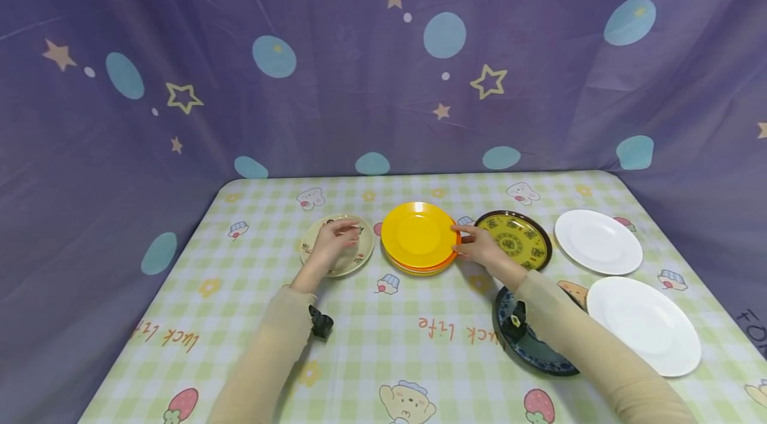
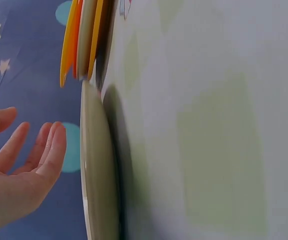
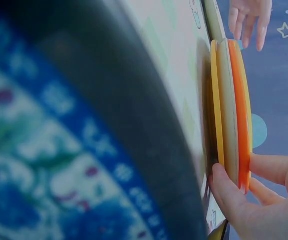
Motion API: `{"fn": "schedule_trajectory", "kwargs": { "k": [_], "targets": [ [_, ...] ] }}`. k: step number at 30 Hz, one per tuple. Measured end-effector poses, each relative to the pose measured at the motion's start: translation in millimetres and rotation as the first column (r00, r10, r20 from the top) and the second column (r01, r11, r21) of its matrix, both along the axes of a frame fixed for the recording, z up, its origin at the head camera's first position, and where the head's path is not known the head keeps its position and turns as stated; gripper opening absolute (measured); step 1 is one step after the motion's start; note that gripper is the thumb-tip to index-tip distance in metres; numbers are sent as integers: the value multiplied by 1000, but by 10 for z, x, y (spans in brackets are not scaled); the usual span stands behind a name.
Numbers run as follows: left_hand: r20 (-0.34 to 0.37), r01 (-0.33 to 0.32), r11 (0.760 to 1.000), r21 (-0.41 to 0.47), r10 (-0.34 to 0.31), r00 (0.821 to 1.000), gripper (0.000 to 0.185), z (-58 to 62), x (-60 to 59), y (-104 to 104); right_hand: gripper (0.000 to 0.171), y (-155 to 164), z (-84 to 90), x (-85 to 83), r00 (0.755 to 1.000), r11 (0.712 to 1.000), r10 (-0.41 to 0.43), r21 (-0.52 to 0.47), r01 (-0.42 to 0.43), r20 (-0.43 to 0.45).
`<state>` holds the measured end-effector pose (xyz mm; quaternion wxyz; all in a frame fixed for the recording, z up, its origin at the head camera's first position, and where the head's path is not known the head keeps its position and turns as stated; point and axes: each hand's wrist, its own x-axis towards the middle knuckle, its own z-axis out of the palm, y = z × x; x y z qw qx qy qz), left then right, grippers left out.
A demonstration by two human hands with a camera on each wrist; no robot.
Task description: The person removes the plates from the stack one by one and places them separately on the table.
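**Yellow stack pinched at its right rim, cream plate under an open palm**

Yellow is the top colour of the plate stack point(image 1: 419, 237) I see in the middle of the checked surface point(image 1: 383, 344), with an orange rim and a paler one showing beneath it. My right hand point(image 1: 479, 247) sits at the stack's right edge; the right wrist view shows its thumb under the lowest plate and its fingers point(image 3: 274, 167) over the top rim, so it pinches the stack at that side. The stack lies flat and is round, so I see no long axis to report; it appears level in the head view.

My left hand point(image 1: 335, 244) hovers over the cream patterned plate point(image 1: 337, 245), just left of the stack. In the left wrist view its fingers point(image 2: 46, 147) are straight and spread, held just above the plate; I cannot tell whether they touch it.

Right of the stack, just beside my right hand, lies a dark plate with a yellow pattern point(image 1: 515, 237). Further right are two white plates point(image 1: 599, 241), one nearer me than the other. A blue patterned plate point(image 1: 533, 344) lies under my right forearm.
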<state>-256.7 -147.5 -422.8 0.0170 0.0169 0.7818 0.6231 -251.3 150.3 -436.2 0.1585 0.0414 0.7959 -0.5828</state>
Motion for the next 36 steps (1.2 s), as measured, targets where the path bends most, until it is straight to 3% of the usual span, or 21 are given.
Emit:
{"fn": "schedule_trajectory", "kwargs": {
  "k": [17,26,33,36],
  "targets": [
    [69,7,999,-49,-4,998,36,-75,-64,347,48,0,18,11,1000,1000,7,14,-7,-13],
    [72,1,998,-61,3,997,37,-130,-84,426,48,3,19,18,1000,1000,9,16,-9,-15],
    [73,-9,998,-69,14,997,39,-94,-69,488,48,-4,0,7,1000,1000,11,10,-11,-13],
    [61,-28,996,-88,33,998,40,-143,-108,505,49,-11,8,11,1000,1000,5,10,-5,-7]
  ]
}}
